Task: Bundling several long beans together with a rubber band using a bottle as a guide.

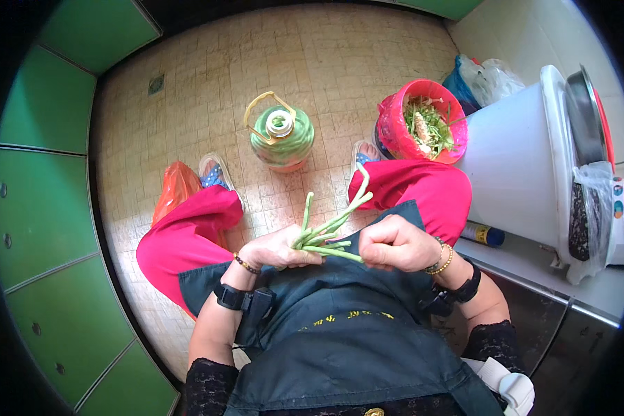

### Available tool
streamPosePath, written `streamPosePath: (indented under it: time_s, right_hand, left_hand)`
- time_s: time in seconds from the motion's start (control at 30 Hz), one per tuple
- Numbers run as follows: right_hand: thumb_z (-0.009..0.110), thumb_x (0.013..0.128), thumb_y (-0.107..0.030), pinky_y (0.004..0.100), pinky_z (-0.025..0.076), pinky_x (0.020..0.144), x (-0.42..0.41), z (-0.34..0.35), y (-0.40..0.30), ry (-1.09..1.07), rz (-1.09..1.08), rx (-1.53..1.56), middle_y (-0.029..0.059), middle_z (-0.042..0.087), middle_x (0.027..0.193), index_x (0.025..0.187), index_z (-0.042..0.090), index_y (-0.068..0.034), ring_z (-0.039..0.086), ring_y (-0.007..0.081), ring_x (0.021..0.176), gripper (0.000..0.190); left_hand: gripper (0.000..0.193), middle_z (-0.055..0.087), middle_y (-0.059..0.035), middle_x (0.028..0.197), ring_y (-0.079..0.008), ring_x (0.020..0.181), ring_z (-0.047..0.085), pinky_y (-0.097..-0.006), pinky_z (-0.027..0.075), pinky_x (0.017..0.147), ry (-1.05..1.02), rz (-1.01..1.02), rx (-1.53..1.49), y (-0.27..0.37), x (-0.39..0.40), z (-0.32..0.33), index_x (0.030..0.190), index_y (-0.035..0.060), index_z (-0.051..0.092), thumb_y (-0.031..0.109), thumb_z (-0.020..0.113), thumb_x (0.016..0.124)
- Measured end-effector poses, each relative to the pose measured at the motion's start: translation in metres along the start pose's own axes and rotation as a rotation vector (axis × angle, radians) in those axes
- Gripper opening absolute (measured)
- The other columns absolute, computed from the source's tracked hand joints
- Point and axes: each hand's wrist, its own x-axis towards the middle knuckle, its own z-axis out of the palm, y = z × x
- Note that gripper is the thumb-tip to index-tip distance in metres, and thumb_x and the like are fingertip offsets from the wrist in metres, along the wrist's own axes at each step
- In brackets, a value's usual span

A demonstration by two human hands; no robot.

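My left hand (pixel 288 248) is closed around a loose bunch of long green beans (pixel 338 219) above my lap. The beans fan out of the fist, some up and away, some toward the right. Close beside them, my right hand (pixel 398 244) has its thumb and fingers pinched on the end of one green bean. Beyond my hands, between my feet, a wide green plastic jug (pixel 283 140) with a yellow handle stands on the floor; green pieces show in its mouth. A dark apron (pixel 343 322) covers my lap.
A red bucket (pixel 395 127) lined with a pink bag holds green scraps and a corn cob, by my right foot. An orange plastic bag (pixel 174 190) lies by my left foot. A large white tub (pixel 509 166) stands at right, green cabinets (pixel 47 203) at left.
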Motion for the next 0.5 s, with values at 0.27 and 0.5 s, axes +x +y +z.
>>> streamPosePath:
  time_s: [0.27, 0.5]
  right_hand:
    - [0.052, 0.092, -0.018, 0.0256, 0.039, 0.047, -0.035, -0.061, -0.033, 0.295, -0.663, 0.586, 0.0067, 0.054, 0.067, 0.085, 0.050, -0.006, 0.047, 0.0152, 0.050, 0.014]
    - [0.059, 0.068, -0.001, 0.0397, 0.035, 0.103, -0.009, -0.099, -0.003, 0.389, -0.391, -1.017, 0.0182, 0.048, 0.124, 0.125, 0.047, -0.003, 0.045, 0.0341, 0.119, 0.058]
  left_hand:
    - [0.041, 0.063, -0.0002, 0.090, -0.0029, 0.060, 0.048, -0.0180, 0.039, 0.049, -0.066, -0.058, -0.019, 0.004, -0.006, 0.000, 0.124, 0.0046, 0.054, 0.013, 0.064, 0.086]
    - [0.047, 0.064, -0.0002, 0.083, -0.0036, 0.055, 0.045, -0.0202, 0.039, 0.049, -0.061, -0.011, -0.007, 0.006, -0.010, 0.003, 0.129, 0.0059, 0.049, 0.016, 0.064, 0.086]
